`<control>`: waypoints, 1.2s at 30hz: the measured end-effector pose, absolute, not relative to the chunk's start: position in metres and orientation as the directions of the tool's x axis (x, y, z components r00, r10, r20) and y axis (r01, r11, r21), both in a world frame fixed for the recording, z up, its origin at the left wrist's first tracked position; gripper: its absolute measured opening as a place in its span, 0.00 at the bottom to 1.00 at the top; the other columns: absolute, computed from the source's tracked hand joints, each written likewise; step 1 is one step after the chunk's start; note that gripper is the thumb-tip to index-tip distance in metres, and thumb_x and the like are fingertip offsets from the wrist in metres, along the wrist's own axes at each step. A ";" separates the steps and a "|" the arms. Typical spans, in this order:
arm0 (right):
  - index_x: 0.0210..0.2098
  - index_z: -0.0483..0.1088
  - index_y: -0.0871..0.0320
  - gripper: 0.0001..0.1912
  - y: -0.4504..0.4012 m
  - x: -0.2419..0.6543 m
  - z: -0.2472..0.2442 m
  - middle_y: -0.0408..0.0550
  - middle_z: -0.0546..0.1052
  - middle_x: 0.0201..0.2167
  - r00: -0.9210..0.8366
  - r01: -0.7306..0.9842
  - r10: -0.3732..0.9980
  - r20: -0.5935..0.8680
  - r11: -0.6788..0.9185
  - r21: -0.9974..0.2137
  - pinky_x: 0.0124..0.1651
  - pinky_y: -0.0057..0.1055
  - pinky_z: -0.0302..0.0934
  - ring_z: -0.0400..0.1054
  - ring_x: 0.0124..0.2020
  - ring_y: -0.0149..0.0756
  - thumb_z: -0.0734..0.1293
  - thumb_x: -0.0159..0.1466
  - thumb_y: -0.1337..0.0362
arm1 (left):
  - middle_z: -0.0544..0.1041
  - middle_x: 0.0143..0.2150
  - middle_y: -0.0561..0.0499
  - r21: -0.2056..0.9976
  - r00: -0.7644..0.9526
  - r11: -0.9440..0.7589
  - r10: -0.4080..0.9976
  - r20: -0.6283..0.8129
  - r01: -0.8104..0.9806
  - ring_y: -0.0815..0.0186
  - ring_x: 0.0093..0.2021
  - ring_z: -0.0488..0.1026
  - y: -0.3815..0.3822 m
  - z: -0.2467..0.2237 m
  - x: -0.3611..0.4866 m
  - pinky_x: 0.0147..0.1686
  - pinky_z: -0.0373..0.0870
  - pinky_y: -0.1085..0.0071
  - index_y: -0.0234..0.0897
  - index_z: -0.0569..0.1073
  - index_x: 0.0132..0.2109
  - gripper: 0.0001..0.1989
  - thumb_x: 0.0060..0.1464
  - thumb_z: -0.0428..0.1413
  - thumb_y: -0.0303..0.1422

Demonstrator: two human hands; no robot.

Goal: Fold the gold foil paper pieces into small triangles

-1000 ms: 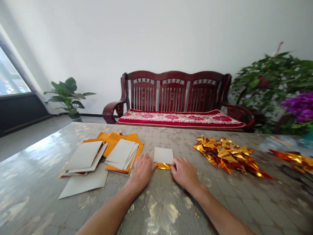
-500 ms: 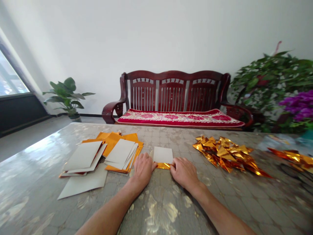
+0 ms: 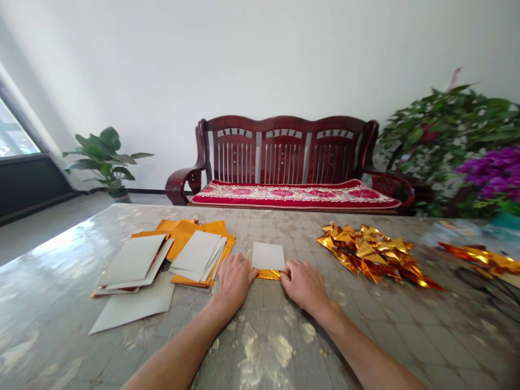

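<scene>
On the table in front of me lies a sheet of gold foil paper [image 3: 268, 255], white side up, with a shiny gold strip folded over along its near edge. My left hand [image 3: 235, 277] pinches the left end of that strip, fingers closed. At the strip's right end, my right hand [image 3: 303, 283] grips it the same way. Just left of my left hand is a stack of white-backed paper sheets [image 3: 199, 254] with orange-gold ones beneath. A heap of folded gold foil pieces [image 3: 371, 250] lies to the right of my right hand.
A second paper stack [image 3: 134, 261] lies farther left on the patterned table [image 3: 264, 346]. More gold foil [image 3: 483, 259], a dark cord [image 3: 487, 290] and clear plastic [image 3: 455, 233] are at the right. Beyond stands a wooden bench [image 3: 280, 151] with a red cover; plants flank it.
The view has shifted slightly, so everything appears a little farther left. Both hands keep their hold on the folded strip, with no other clear change.
</scene>
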State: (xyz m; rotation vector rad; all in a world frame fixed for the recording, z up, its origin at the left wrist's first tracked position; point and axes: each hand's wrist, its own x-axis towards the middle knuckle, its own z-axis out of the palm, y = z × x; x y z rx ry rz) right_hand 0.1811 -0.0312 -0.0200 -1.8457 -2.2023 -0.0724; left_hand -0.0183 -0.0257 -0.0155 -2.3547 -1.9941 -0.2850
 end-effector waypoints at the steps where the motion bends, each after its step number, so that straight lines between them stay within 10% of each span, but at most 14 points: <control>1: 0.29 0.69 0.55 0.07 -0.031 0.181 -0.020 0.46 0.78 0.33 -0.153 0.973 0.961 0.232 0.187 -0.132 0.34 0.33 0.47 0.68 0.36 0.38 0.63 0.63 0.64 | 0.75 0.41 0.42 0.092 0.151 -0.169 0.973 0.173 0.981 0.54 0.45 0.71 -0.026 -0.015 -0.018 0.44 0.64 0.62 0.35 0.76 0.37 0.15 0.62 0.52 0.41; 14: 0.29 0.69 0.55 0.09 -0.031 0.180 -0.016 0.46 0.78 0.33 -0.125 0.973 0.971 0.203 0.160 -0.167 0.33 0.32 0.45 0.69 0.36 0.38 0.63 0.64 0.61 | 0.73 0.45 0.52 0.134 0.591 -0.627 0.773 0.230 0.768 0.64 0.48 0.69 -0.027 -0.022 -0.019 0.47 0.66 0.70 0.45 0.73 0.48 0.09 0.65 0.50 0.31; 25: 0.27 0.68 0.55 0.10 -0.026 0.185 -0.020 0.45 0.77 0.30 -0.082 0.973 0.969 0.231 0.129 -0.194 0.31 0.32 0.47 0.68 0.33 0.38 0.65 0.64 0.59 | 0.73 0.47 0.44 -0.017 0.517 -0.523 0.835 0.187 0.852 0.56 0.47 0.69 -0.060 -0.019 0.000 0.48 0.67 0.60 0.35 0.70 0.51 0.12 0.63 0.51 0.34; 36: 0.56 0.68 0.59 0.19 -0.051 0.177 -0.027 0.53 0.73 0.57 -0.518 0.766 0.752 0.408 0.620 -0.171 0.65 0.42 0.51 0.63 0.59 0.40 0.57 0.69 0.69 | 0.72 0.46 0.44 -0.048 0.465 -0.466 0.857 0.225 0.883 0.56 0.46 0.67 -0.062 -0.024 0.010 0.46 0.66 0.60 0.34 0.71 0.52 0.13 0.63 0.52 0.35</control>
